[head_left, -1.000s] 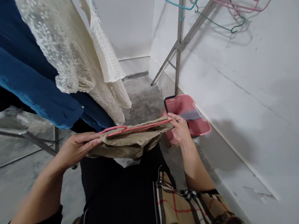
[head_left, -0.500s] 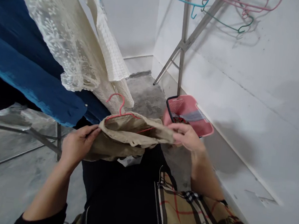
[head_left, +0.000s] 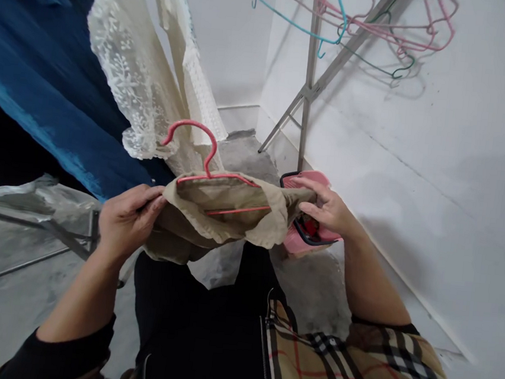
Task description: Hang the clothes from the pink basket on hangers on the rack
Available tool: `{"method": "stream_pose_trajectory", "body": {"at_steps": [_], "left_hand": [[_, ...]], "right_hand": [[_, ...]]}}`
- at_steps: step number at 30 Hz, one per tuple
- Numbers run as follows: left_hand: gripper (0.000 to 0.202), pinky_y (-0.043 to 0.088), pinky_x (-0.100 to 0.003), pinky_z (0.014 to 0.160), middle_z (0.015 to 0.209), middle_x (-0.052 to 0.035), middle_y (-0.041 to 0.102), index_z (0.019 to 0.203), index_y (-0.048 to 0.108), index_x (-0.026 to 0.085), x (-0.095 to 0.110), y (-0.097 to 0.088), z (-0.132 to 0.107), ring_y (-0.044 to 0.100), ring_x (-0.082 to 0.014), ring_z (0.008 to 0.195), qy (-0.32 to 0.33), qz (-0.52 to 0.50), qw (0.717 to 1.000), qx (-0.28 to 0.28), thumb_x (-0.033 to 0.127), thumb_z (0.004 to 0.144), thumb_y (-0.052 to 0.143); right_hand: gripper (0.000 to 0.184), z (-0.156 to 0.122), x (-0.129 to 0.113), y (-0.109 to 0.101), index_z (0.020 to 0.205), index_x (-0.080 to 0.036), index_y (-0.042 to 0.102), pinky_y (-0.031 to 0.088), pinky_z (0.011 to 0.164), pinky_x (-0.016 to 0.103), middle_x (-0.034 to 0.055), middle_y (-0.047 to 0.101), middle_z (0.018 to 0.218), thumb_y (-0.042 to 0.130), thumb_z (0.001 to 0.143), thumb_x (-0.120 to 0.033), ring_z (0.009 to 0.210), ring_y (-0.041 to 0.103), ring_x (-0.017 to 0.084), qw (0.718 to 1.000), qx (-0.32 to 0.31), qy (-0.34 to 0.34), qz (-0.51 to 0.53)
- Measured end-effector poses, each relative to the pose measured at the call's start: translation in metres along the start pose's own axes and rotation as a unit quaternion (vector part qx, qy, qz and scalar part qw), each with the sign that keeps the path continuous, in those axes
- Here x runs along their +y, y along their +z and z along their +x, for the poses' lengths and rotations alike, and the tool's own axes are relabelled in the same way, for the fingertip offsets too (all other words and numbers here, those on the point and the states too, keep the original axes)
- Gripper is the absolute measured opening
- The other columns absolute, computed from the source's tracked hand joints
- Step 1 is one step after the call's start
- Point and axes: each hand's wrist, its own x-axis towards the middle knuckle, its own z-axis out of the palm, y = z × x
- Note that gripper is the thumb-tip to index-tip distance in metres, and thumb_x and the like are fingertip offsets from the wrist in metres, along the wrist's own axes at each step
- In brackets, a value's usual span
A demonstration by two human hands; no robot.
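Observation:
A khaki garment (head_left: pixel 226 228) hangs between my two hands, its collar opening turned up toward me. Inside it sits a pink-red hanger (head_left: pixel 209 170), whose hook sticks up out of the neck and whose lower bar shows in the opening. My left hand (head_left: pixel 129 216) pinches the cloth at the left shoulder. On the other side my right hand (head_left: pixel 326 208) grips the right shoulder of the garment between thumb and fingers. The ends of the hanger are hidden under the cloth.
White lace clothing (head_left: pixel 129 76) and dark blue clothing (head_left: pixel 45 62) hang at the left. A pink basket (head_left: pixel 298 244) stands on the floor behind my right hand. Blue hanger (head_left: pixel 290 23) and pink hangers (head_left: pixel 384 29) hang on a metal stand (head_left: pixel 306 123) by the wall.
The garment and hanger have risen and come closer to me, with the hook standing larger in view. My right hand has moved up and outward, spreading the right shoulder.

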Motion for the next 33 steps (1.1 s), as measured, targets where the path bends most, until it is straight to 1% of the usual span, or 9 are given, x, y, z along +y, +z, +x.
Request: {"method": "stream_pose_trajectory", "body": {"at_steps": [3,7,9,11,14,18,25,30,33], "left_hand": [[0.019,0.038,-0.015,0.052,0.059,0.0035,0.055,0.088,0.071,0.015,-0.001,-0.002,0.003,0.05,-0.0058,0.052,0.015,0.007,1.0,0.005,0.027,0.093,0.056],[0.018,0.039,-0.014,0.053,0.06,0.003,0.058,0.089,0.072,0.017,-0.001,0.001,0.0,0.054,-0.0058,0.053,0.039,0.034,0.999,-0.003,0.027,0.093,0.058],[0.016,0.039,-0.014,0.053,0.062,0.0026,0.06,0.089,0.072,0.017,0.001,0.003,0.0,0.055,-0.0055,0.055,0.046,0.046,0.998,-0.002,0.026,0.092,0.059],[0.015,0.039,-0.014,0.052,0.063,0.0025,0.06,0.089,0.072,0.017,0.004,0.004,0.001,0.055,-0.0055,0.055,0.048,0.048,0.998,0.007,0.025,0.092,0.06],[0.015,0.038,-0.015,0.052,0.061,0.0031,0.058,0.089,0.072,0.017,0.011,0.006,0.004,0.053,-0.0059,0.054,0.037,0.021,0.999,0.012,0.024,0.092,0.059],[0.019,0.038,-0.018,0.051,0.059,0.0028,0.058,0.09,0.072,0.017,0.02,0.016,0.008,0.051,-0.0075,0.051,0.0,-0.044,0.999,0.009,0.028,0.093,0.056],[0.024,0.045,-0.022,0.064,0.077,-0.0023,0.069,0.101,0.074,0.02,0.004,0.049,0.009,0.063,-0.0126,0.069,-0.083,-0.081,0.992,-0.055,0.035,0.092,0.057],[0.03,0.049,-0.027,0.073,0.091,-0.0063,0.07,0.11,0.07,0.018,-0.021,0.067,-0.006,0.065,-0.0162,0.081,-0.218,-0.06,0.974,-0.025,0.03,0.092,0.05],[0.032,0.05,-0.026,0.072,0.094,-0.0061,0.068,0.116,0.067,0.018,-0.025,0.076,-0.021,0.064,-0.0153,0.078,-0.25,-0.089,0.964,-0.016,0.028,0.09,0.051]], "right_hand": [[0.043,-0.003,0.001,-0.002,0.119,-0.021,0.066,0.054,0.084,0.034,0.0079,0.07,0.107,0.054,0.091,-0.051,0.097,0.066,0.021,1.0,-0.013,0.011,0.012],[0.032,-0.009,-0.012,-0.005,0.102,-0.021,0.07,0.05,0.066,0.029,0.001,0.059,0.071,0.063,0.086,-0.048,0.064,0.057,0.014,0.991,0.131,-0.021,-0.025],[0.032,-0.011,-0.021,-0.007,0.1,-0.022,0.07,0.046,0.059,0.027,-0.0016,0.051,0.065,0.067,0.083,-0.049,0.057,0.05,0.012,0.984,0.167,-0.059,-0.019],[0.038,-0.012,-0.028,-0.009,0.105,-0.023,0.07,0.046,0.06,0.028,0.0013,0.056,0.074,0.07,0.08,-0.051,0.064,0.053,0.014,0.986,0.134,-0.082,-0.05],[0.036,-0.013,-0.032,-0.012,0.112,-0.024,0.069,0.049,0.072,0.031,0.0069,0.066,0.095,0.068,0.084,-0.046,0.082,0.06,0.019,0.985,0.035,-0.067,-0.154],[0.025,-0.023,-0.034,-0.021,0.099,-0.023,0.072,0.048,0.059,0.024,0.0022,0.067,0.073,0.052,0.095,-0.038,0.064,0.059,0.014,0.987,-0.01,-0.054,-0.15],[0.015,-0.054,-0.04,-0.068,0.086,-0.031,0.072,0.047,0.045,0.03,0.0013,0.066,0.064,0.058,0.089,-0.037,0.051,0.06,0.018,0.968,0.168,0.022,-0.185],[0.018,-0.054,-0.048,-0.098,0.081,-0.038,0.069,0.045,0.04,0.039,0.0013,0.065,0.059,0.057,0.085,-0.05,0.048,0.06,0.024,0.93,0.233,0.055,-0.279],[0.02,-0.038,-0.055,-0.101,0.08,-0.04,0.069,0.049,0.046,0.043,0.0038,0.069,0.065,0.056,0.083,-0.054,0.054,0.065,0.027,0.893,0.287,0.041,-0.344]]}}
